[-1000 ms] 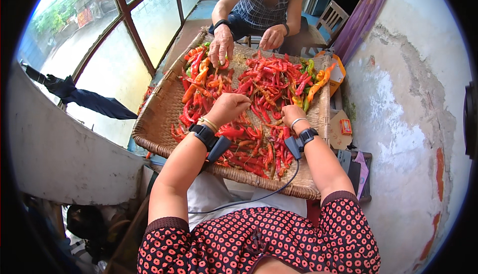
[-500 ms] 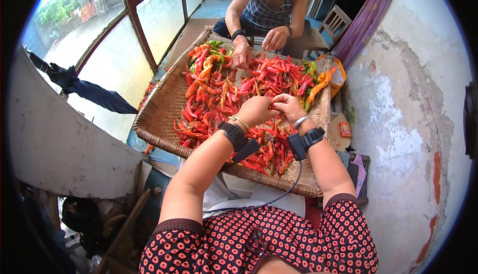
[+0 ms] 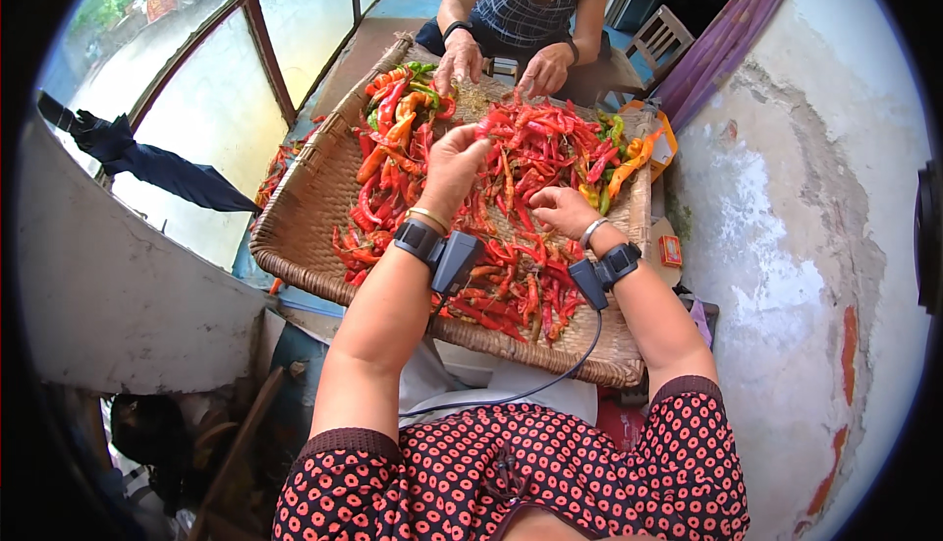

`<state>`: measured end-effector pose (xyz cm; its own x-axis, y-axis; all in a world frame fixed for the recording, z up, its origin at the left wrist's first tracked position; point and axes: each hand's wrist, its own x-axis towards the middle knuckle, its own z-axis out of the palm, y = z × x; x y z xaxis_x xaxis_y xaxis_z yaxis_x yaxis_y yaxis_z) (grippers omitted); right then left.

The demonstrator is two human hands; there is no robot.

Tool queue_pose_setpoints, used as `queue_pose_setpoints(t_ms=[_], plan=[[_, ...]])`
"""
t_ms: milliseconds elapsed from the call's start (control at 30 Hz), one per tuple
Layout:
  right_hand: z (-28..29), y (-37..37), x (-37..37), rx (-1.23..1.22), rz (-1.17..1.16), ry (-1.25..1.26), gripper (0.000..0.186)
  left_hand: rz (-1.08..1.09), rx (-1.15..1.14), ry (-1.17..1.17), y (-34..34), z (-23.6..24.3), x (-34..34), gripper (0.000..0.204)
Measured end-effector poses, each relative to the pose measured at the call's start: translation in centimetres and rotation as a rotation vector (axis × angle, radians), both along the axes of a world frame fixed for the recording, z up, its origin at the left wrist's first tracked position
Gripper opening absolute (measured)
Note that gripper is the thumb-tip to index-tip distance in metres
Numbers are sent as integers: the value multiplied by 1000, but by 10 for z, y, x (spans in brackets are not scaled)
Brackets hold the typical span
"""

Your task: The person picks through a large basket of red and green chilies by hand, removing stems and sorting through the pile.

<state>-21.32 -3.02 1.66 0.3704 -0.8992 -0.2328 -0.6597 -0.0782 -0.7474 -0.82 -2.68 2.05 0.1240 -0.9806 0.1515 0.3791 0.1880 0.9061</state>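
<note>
A large shallow woven basket (image 3: pixel 306 231) holds many red chili peppers (image 3: pixel 378 231). My left hand (image 3: pixel 455 170) is raised over the middle of it, fingers pinched on a red chili pepper (image 3: pixel 494 126) beside the far pile. Lower and to the right, my right hand (image 3: pixel 564 212) rests close over the peppers with its fingers curled. Whatever lies between those fingertips is hidden. Each of my wrists carries a bracelet and a strapped black device.
Across the basket sits a person (image 3: pixel 530 10) with both hands at its far edge. Green and orange peppers (image 3: pixel 634 163) lie at the right rim. A folded dark umbrella (image 3: pixel 162 163) hangs left by the windows. The rough wall (image 3: pixel 776 246) stands close on the right.
My hands, together over the middle before, have parted. The left has moved up and left toward the far pile, the right slightly down. The other person's hands have spread apart.
</note>
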Motion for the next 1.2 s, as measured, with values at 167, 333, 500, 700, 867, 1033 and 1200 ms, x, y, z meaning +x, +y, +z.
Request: queue_pose_setpoints(t_ms=[167,333,500,700,867,1033,1200], plan=[[-13,-8,18,-401,62,433,49,409,44,410,-4,0,13,33],[-34,-27,24,-333,-149,364,55,414,230,397,-2,-9,10,37],[-58,-29,21,-381,-128,470,41,-48,300,169,6,-15,-6,28],[-52,-21,24,-159,-115,311,26,-91,-26,-817,11,-43,-27,25],[-25,3,32,243,-108,-266,18,-19,-101,-1037,20,-45,-26,35],[-26,12,27,314,-116,-338,18,-177,-173,-1078,24,-34,-25,33],[-23,18,35,305,-142,-304,13,-219,-157,-1015,24,-40,-21,23]])
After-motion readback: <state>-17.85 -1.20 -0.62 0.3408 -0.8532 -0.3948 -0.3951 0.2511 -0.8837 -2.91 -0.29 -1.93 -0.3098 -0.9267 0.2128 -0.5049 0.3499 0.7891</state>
